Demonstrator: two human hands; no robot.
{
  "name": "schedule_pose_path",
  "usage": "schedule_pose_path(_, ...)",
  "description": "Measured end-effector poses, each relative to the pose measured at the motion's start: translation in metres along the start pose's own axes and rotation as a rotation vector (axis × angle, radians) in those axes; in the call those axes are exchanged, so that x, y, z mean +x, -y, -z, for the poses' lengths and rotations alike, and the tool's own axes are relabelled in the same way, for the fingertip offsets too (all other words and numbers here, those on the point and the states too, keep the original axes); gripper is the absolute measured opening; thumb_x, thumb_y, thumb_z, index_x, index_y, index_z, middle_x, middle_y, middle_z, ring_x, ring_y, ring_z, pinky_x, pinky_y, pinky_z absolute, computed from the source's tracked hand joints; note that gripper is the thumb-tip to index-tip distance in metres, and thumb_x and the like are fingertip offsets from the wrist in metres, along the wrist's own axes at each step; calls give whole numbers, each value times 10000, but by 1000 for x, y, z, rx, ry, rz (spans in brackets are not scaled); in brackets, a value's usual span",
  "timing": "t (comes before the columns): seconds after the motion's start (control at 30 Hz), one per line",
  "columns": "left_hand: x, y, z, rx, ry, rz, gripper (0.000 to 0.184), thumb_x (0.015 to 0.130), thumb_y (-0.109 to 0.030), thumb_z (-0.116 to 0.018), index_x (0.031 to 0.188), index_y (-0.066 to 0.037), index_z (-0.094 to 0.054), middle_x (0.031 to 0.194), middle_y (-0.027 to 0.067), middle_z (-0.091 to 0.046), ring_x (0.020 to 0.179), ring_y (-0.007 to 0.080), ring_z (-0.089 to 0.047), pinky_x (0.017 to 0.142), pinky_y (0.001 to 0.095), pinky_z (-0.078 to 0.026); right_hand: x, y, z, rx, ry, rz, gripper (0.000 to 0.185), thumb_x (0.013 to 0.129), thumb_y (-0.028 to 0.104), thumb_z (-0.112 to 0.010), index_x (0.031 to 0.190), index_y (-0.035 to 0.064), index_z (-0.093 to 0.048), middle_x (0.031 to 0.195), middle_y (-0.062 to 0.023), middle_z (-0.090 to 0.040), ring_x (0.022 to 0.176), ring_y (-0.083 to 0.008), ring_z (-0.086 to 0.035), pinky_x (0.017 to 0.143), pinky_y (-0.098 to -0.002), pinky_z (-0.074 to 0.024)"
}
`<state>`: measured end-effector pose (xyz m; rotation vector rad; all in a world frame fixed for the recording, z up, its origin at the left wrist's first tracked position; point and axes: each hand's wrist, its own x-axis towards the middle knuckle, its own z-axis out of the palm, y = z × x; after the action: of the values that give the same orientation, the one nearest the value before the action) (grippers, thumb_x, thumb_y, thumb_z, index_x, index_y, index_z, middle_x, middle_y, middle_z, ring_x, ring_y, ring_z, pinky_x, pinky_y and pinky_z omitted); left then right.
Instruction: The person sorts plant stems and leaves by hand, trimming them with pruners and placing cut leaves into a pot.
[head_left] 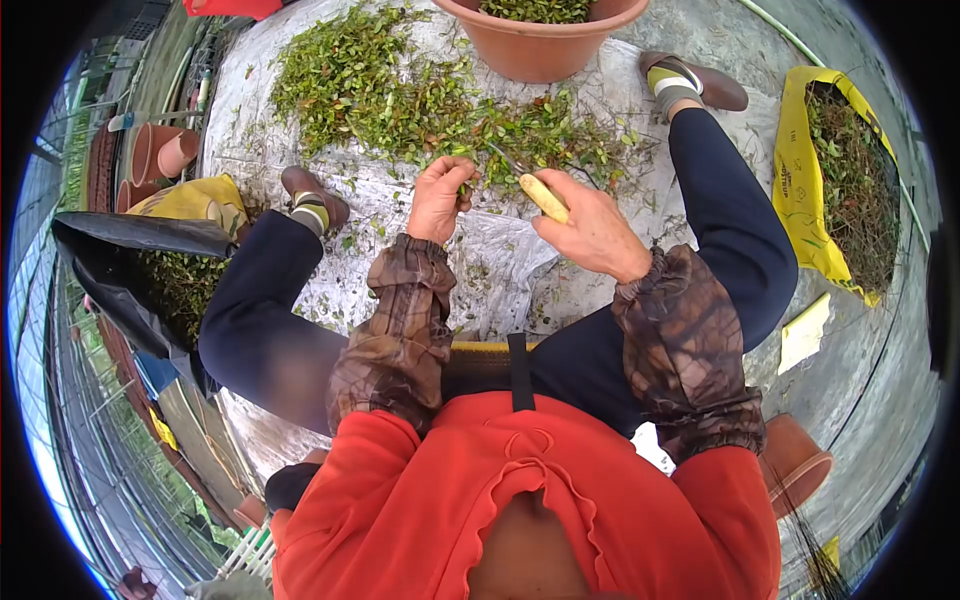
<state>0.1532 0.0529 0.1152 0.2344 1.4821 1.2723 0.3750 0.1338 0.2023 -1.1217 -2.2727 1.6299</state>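
Observation:
My left hand (439,198) is closed, its fingertips pinched on a small leafy sprig (465,192) that is mostly hidden by the fingers. A yellow-handled tool (544,198) with a thin, dark metal end sits in my right hand (597,232). Its tip points up and left over the leaves; its exact kind is hard to make out. Just beyond both hands, a loose pile of green leafy cuttings (400,105) spreads over a pale ground sheet (240,110), with some reddish-brown leaves mixed in.
At the top stands a large terracotta-coloured tub (535,50) with leaves inside. A yellow bag (800,180) of twiggy cuttings is at right. On the left are an open black bag (150,235) with leaves and several brown pots (150,150). Another pot (795,465) sits behind at right.

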Motion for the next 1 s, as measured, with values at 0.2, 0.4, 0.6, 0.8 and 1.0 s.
schedule_pose_path(0.2,-10,-8,-17,237,34,-83,68,843,-134,-626,885,-83,-610,776,6,-620,569,47,-475,455,207,-360,1,-1,-1,5,-65,48,417,746,188,-590,1128,35,-519,847,-242,-615,790,-414,-606,695,-458,-467)
schedule_pose_path(0.4,-11,-19,-21,239,34,-147,68,823,-117,-622,872,-70,-616,778,10,-616,575,48,-482,443,202,-362,1,5,1,98,-200,32,363,743,160,-589,1083,38,-553,809,-251,-620,767,-429,-607,670,-460,-479)
schedule_pose_path(0.6,12,-151,-67,710,108,-658,144,851,-171,-576,945,-68,-616,837,51,-574,660,131,-537,525,265,-431,3,1,4,59,-273,4,402,745,152,-597,1128,42,-549,849,-247,-628,789,-424,-615,684,-444,-492)
schedule_pose_path(0.8,39,-246,-115,191,300,-297,852,771,-719,-536,1321,-86,-386,1244,145,-437,1162,294,-429,867,483,-417,1,6,9,119,-248,-40,412,749,149,-601,1139,29,-541,839,-236,-627,759,-407,-624,668,-421,-490)
schedule_pose_path(1.0,69,-150,-5,841,-99,-631,121,830,-59,-538,885,-127,-622,763,71,-583,677,183,-578,588,319,-477,-7,13,18,157,-275,12,392,766,128,-605,1133,10,-531,883,-237,-614,788,-397,-618,683,-407,-481)
